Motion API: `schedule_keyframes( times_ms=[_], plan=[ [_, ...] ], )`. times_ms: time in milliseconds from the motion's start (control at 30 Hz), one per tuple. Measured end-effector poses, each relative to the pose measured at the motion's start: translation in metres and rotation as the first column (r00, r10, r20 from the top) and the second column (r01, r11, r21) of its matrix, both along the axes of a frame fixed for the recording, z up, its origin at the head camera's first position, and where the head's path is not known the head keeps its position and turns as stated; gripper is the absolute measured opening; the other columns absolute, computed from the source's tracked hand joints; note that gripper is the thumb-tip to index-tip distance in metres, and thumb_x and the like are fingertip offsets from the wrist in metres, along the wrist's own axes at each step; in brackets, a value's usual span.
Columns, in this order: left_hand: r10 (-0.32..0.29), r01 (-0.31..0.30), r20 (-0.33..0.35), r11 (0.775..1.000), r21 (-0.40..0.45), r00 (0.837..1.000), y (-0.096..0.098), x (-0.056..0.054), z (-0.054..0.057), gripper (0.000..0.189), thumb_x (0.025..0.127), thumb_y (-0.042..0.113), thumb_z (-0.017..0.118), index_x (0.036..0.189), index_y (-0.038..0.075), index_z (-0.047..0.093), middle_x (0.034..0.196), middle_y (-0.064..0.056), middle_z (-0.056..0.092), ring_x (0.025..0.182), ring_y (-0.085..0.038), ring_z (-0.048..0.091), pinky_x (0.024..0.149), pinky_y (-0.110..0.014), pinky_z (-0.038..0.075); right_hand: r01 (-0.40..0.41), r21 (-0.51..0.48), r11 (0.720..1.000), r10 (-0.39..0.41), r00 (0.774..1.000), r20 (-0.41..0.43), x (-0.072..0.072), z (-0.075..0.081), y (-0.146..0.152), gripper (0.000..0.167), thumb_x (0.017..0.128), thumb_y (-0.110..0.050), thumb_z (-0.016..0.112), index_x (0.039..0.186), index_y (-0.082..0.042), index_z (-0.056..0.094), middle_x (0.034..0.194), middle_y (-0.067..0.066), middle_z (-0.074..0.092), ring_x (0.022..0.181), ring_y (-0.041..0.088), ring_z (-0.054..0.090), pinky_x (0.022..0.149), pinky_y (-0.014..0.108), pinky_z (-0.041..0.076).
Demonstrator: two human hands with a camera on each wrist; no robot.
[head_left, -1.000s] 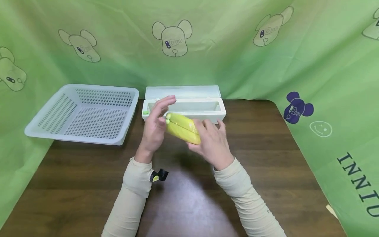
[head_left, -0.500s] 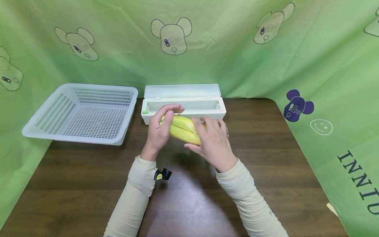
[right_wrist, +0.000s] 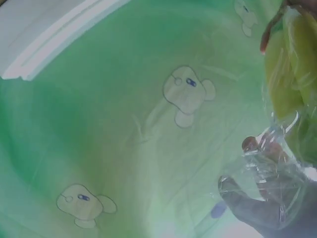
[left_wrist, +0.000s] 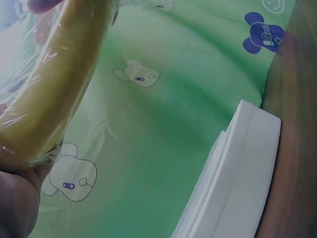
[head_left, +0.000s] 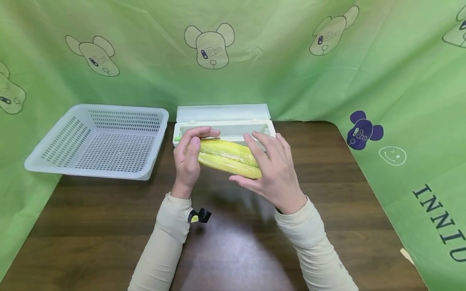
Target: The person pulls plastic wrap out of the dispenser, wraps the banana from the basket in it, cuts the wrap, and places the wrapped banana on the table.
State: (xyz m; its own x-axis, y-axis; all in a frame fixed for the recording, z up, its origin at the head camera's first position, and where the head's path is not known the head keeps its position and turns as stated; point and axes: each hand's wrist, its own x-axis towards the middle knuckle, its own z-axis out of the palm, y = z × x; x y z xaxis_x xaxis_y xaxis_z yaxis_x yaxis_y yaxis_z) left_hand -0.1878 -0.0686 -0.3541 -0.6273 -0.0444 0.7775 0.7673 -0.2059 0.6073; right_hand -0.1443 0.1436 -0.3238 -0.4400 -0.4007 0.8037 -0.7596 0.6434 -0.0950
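Observation:
A pair of yellow bananas, pressed side by side in clear cling film, is held above the table in the head view. My left hand grips their left end, thumb on the near side and fingers over the top. Around the right end my right hand is spread, its thumb below and its fingers above. Loose clear film hangs from the bananas' end across the right fingers in the right wrist view; the thumb and fingertips stand apart there. The left wrist view shows one banana close up, under shiny film.
Behind the hands stands a long white box with its lid raised, a green piece at its left end. A white slotted basket sits at the left back. Green printed cloth encloses the brown wooden table.
My right hand has moved right and its fingers have spread, baring more of the bananas. The left hand has closed round their left end. The bananas have turned more level.

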Motion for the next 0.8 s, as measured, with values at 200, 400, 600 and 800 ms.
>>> schedule_keyframes(
  times_ms=[200, 400, 600, 800],
  plan=[
    [0.018, -0.016, -0.024, 0.997, 0.073, 1.000, 0.001, 0.006, 0.009, 0.037, 0.098, 0.012, 0.038, 0.111, -0.017, 0.057, 0.103, -0.021, 0.072, 0.090, -0.032, 0.070, 0.077, -0.042, 0.058, -0.026, -0.069, 0.997, 0.024, 0.999, -0.035, 0.007, 0.007, 0.000, 0.081, 0.083, -0.060, 0.075, 0.133, 0.003, 0.060, 0.116, 0.019, 0.066, 0.104, 0.036, 0.063, 0.108, 0.058, 0.035],
    [-0.076, 0.080, -0.025, 0.979, 0.190, 0.997, 0.005, 0.009, 0.012, 0.034, 0.099, 0.012, 0.036, 0.113, -0.003, 0.063, 0.103, -0.016, 0.072, 0.089, -0.030, 0.070, 0.075, -0.041, 0.058, -0.196, -0.182, 0.964, 0.187, 0.980, -0.064, 0.008, 0.011, -0.003, 0.087, 0.083, -0.060, 0.075, 0.130, 0.011, 0.058, 0.121, 0.022, 0.066, 0.107, 0.038, 0.063, 0.102, 0.046, 0.045],
    [-0.251, 0.238, 0.002, 0.918, 0.319, 0.968, 0.021, 0.013, 0.009, 0.034, 0.102, 0.015, 0.033, 0.114, 0.007, 0.063, 0.105, -0.013, 0.072, 0.090, -0.029, 0.071, 0.077, -0.044, 0.059, -0.334, -0.329, 0.883, 0.315, 0.942, -0.114, 0.014, 0.015, -0.010, 0.092, 0.079, -0.057, 0.081, 0.130, 0.014, 0.056, 0.125, 0.027, 0.064, 0.113, 0.037, 0.064, 0.100, 0.039, 0.049],
    [-0.367, 0.299, 0.094, 0.860, 0.413, 0.926, 0.039, 0.020, 0.006, 0.037, 0.103, 0.016, 0.027, 0.113, 0.009, 0.062, 0.104, -0.010, 0.072, 0.091, -0.026, 0.070, 0.081, -0.045, 0.059, -0.467, -0.472, 0.748, 0.454, 0.878, -0.149, 0.020, 0.013, -0.019, 0.100, 0.075, -0.053, 0.085, 0.133, 0.019, 0.048, 0.125, 0.030, 0.063, 0.118, 0.033, 0.064, 0.097, 0.036, 0.051]
  ],
)
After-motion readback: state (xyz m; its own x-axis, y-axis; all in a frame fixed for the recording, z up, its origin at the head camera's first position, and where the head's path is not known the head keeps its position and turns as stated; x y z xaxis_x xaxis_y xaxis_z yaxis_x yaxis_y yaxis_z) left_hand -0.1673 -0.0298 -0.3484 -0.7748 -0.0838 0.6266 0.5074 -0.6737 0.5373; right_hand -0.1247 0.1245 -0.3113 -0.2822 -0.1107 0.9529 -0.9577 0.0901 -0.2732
